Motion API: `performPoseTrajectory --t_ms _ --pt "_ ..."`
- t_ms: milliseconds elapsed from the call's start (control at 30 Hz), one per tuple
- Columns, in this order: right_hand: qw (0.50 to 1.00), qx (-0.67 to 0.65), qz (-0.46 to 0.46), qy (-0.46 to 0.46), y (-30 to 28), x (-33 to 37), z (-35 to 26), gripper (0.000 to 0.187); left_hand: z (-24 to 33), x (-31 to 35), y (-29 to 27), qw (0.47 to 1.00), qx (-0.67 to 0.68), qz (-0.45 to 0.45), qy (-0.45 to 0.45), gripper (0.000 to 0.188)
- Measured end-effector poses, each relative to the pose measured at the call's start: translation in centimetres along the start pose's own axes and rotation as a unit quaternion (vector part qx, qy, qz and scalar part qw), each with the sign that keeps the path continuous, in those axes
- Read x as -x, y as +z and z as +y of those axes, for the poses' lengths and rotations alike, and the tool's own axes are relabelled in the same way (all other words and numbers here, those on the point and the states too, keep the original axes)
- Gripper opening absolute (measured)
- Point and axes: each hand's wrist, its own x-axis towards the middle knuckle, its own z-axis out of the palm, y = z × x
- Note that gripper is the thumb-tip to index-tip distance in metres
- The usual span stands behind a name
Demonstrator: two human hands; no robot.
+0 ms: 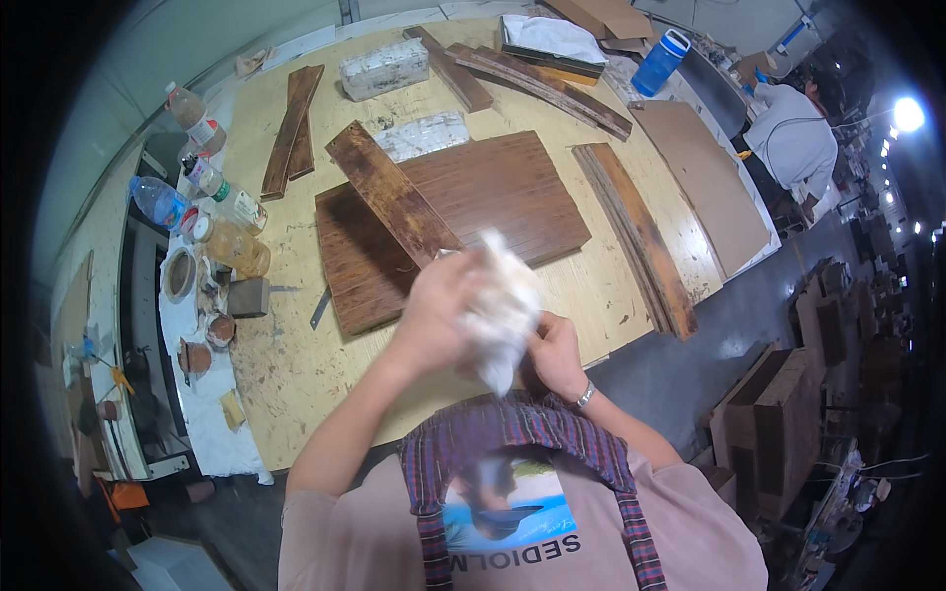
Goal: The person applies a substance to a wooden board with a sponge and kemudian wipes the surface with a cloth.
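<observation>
A narrow brown wooden board slants from the table's middle toward me, raised over a wide dark-brown panel. My left hand is closed on a crumpled white cloth, which lies over the near part of the board and is smeared by motion. Close to my body, my right hand has its fingers closed at the board's near end. The cloth hides part of that end. The wide panel rests on the pale plywood tabletop.
Bottles, a jar of amber liquid and small pots line the left edge. Narrow boards lie right, others far left. A wrapped block and blue bottle stand behind. Another person works at far right.
</observation>
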Motion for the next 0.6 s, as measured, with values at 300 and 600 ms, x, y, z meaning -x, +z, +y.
performPoseTrajectory --t_ms 300,600 --pt "0.998 0.060 -0.029 -0.008 -1.8 2.5 -1.2 0.016 -6.4 -1.9 -4.8 0.908 -0.342 0.161 0.180 0.036" --pt "0.999 0.006 -0.040 0.017 -1.4 -0.4 -3.6 0.021 -5.0 -4.2 -9.0 0.940 0.033 0.331 0.078 0.028"
